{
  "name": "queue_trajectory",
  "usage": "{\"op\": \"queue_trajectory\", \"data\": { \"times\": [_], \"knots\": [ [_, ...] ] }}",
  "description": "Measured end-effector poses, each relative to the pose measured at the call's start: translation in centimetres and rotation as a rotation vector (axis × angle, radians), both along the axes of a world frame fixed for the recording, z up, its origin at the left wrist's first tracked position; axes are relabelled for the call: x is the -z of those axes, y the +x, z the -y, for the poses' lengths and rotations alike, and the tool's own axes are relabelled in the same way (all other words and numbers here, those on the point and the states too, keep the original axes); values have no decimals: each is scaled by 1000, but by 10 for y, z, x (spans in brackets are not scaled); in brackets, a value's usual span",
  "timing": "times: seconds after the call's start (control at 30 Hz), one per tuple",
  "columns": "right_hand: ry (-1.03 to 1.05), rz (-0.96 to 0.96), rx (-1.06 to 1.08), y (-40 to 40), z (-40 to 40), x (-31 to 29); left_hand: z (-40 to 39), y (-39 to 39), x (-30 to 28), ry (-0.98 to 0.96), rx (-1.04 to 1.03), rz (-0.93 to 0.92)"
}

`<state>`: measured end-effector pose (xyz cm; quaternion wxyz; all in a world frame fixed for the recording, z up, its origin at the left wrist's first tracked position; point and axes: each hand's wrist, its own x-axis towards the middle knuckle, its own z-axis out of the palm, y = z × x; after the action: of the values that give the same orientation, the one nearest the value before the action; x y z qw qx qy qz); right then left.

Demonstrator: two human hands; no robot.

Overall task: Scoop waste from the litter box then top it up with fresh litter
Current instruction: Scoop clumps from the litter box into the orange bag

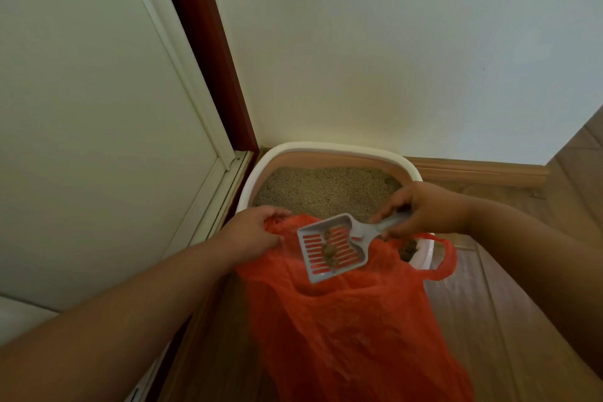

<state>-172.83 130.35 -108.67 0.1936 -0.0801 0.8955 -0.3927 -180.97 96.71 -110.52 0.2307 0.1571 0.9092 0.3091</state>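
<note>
Now: scoop loaded, held over the bag

Right hand [424,209] grips the handle of one grey plastic scoop [332,246], fingers curled round it. Scoop head is a shallow rectangular tray with slotted bars, tilted, carrying about three small brownish clumps [330,251] crusted with grains. It hangs above the mouth of one thin, crinkled orange plastic bag [352,330], translucent, with loop handles. Left hand [253,232] pinches the bag's near-left rim, bunching the film; a second handle loop [445,259] droops free on the right.

Behind the bag sits one litter box [326,148]: rounded rectangle, smooth white rim over a pinkish inner wall, set in the corner against the wall [391,42]. Inside is fine, sandy beige litter [326,189], surface granular and slightly uneven. The bag covers the box's near edge.

Floor [509,287] is wood-grain planks, with wooden skirting [483,173] along the wall. White panelled door [98,108] with a dark red frame strip [208,42] stands to the left.
</note>
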Motion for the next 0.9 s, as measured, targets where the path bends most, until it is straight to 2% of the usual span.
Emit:
{"op": "queue_trajectory", "data": {
  "times": [0.43,0.7,0.9],
  "knots": [
    [551,-30,-539,-13,69,-56,-2,-1,-3,30,-7,-24],
    [779,-122,-666,-13,92,-68,-3,-3,1,35,25,-28],
    [821,-112,-671,-11,98,-67,-4,-3,2,33,33,-32]
  ]
}}
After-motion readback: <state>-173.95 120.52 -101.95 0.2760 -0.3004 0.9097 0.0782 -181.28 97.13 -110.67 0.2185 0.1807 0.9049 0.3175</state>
